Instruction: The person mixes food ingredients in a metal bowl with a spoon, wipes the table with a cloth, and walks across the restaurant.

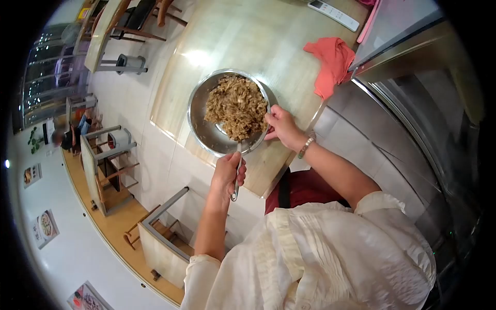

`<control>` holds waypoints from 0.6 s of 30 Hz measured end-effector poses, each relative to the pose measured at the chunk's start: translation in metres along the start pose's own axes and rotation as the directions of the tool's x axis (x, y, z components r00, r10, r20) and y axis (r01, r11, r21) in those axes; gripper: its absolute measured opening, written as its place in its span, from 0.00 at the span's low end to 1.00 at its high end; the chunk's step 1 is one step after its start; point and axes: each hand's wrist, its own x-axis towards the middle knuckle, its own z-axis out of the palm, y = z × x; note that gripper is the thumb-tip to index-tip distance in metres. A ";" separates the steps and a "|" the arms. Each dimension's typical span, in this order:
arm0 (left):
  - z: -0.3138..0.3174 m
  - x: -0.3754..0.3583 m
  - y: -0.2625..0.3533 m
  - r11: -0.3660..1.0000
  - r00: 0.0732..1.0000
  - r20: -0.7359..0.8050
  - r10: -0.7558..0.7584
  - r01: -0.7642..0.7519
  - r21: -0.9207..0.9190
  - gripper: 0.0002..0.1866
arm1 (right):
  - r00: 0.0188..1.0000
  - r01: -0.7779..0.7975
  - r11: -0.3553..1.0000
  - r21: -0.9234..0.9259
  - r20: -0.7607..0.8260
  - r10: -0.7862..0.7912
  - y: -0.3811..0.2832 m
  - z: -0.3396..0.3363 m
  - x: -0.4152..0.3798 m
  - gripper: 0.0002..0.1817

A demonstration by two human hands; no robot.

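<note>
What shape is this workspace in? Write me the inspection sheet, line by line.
Surface: pale, glossy table, with glare beyond the bowl.
Job's things: metal bowl on the table near its edge, holding a brown, shredded-looking mix; a metal utensil reaches into it, its working end hidden.
Clutter: crumpled red cloth near the table's right edge; white remote control farther off.
Hands: left hand grips the utensil's handle; right hand, with a bracelet at the wrist, holds the bowl's rim.
Cables: nothing seen.
Surroundings: other tables and chairs, pictures on the wall, and another person in the background, too small to tell what they are doing.
</note>
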 end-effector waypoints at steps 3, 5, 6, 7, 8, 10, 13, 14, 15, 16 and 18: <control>-0.002 -0.028 -0.005 0.998 0.994 -0.097 0.051 -0.054 -0.030 0.15 | 0.999 0.007 1.000 0.002 0.033 -0.007 -0.005 0.000 -0.003 0.06; -0.004 -0.046 -0.005 0.969 0.935 -0.261 0.241 -0.219 0.111 0.15 | 0.998 -0.026 0.999 0.021 0.051 0.025 -0.010 0.001 -0.004 0.07; -0.010 -0.047 -0.008 0.947 0.909 -0.268 0.320 -0.297 0.123 0.14 | 0.998 -0.023 1.000 0.017 0.058 0.022 -0.009 -0.002 -0.002 0.07; -0.011 -0.049 -0.007 0.945 0.905 -0.274 0.326 -0.304 0.120 0.14 | 0.998 -0.010 0.999 0.034 0.054 0.008 -0.006 -0.003 0.000 0.08; -0.012 -0.052 -0.006 0.907 0.835 -0.361 0.415 -0.349 0.237 0.14 | 0.999 0.004 0.999 0.049 0.051 -0.007 -0.007 -0.002 0.001 0.09; -0.012 -0.047 -0.005 0.820 0.709 -0.472 0.525 -0.274 0.502 0.11 | 0.997 -0.011 0.999 0.048 0.075 0.008 -0.006 -0.004 0.003 0.10; 0.009 0.012 -0.029 0.314 0.285 -0.271 0.919 -0.116 0.943 0.15 | 0.994 -0.035 0.998 0.048 0.102 0.030 -0.008 -0.008 0.002 0.11; 0.020 0.024 -0.031 0.346 0.405 -0.283 0.869 -0.091 0.934 0.17 | 0.992 -0.047 0.998 0.052 0.120 0.041 -0.008 -0.008 -0.001 0.13; 0.030 0.030 -0.030 0.377 0.511 -0.294 0.808 -0.063 0.924 0.20 | 0.991 -0.049 0.998 0.046 0.128 0.043 -0.011 -0.007 0.000 0.13; 0.037 0.031 -0.031 0.363 0.521 -0.293 0.802 -0.035 0.931 0.22 | 0.995 -0.024 1.000 0.000 0.096 0.024 -0.018 -0.009 0.004 0.14; 0.026 0.007 -0.034 0.333 0.518 -0.233 0.823 -0.109 0.937 0.22 | 0.998 -0.030 0.996 -0.086 0.054 0.035 -0.031 -0.014 0.015 0.15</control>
